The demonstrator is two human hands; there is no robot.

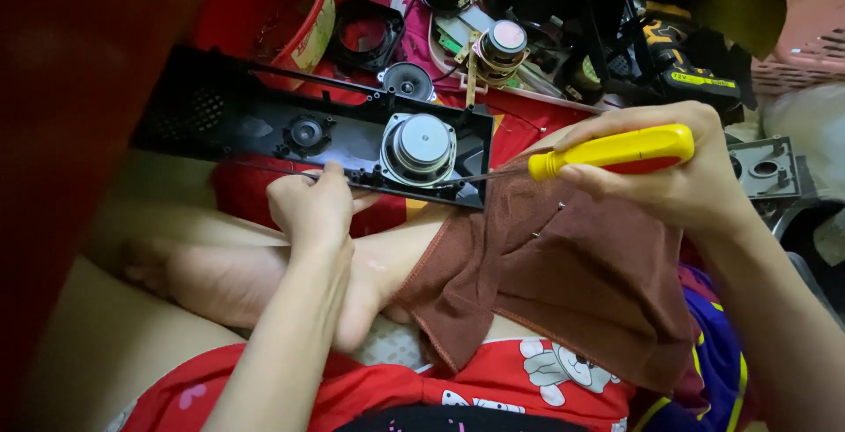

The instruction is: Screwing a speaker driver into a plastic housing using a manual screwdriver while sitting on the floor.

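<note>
**A:** Nearest the lens: bare left forearm, running up to the left hand point(312, 205). What's it doing?

**B:** Fingers curled over the near edge of the long black plastic speaker panel point(238, 120), pinching it steady. Panel lies tilted across the lap and foot, left end higher in the head view.

**A:** What's mounted on it?

**B:** Small black round tweeter point(305, 131) left of centre, larger silver-magnet speaker driver point(419, 147) at the right end. Red plastic bucket point(273, 5) sits behind the panel, touching or just past it, can't tell which.

**A:** Lap?

**B:** Brown terry cloth point(563, 282) draped over the thigh, a few small metal screws point(547, 221) lying on it.

**A:** Right side?

**B:** Right hand point(678, 177) clenched around the yellow-and-red-handled screwdriver point(616, 150). Shaft points left, tip at the panel's right corner beside the driver.

**A:** Background?

**B:** Loose speaker drivers point(502, 45) above, black-and-yellow cordless drill point(682, 62) upper right, grey plastic bracket point(764, 168) just beyond the right hand.
</note>
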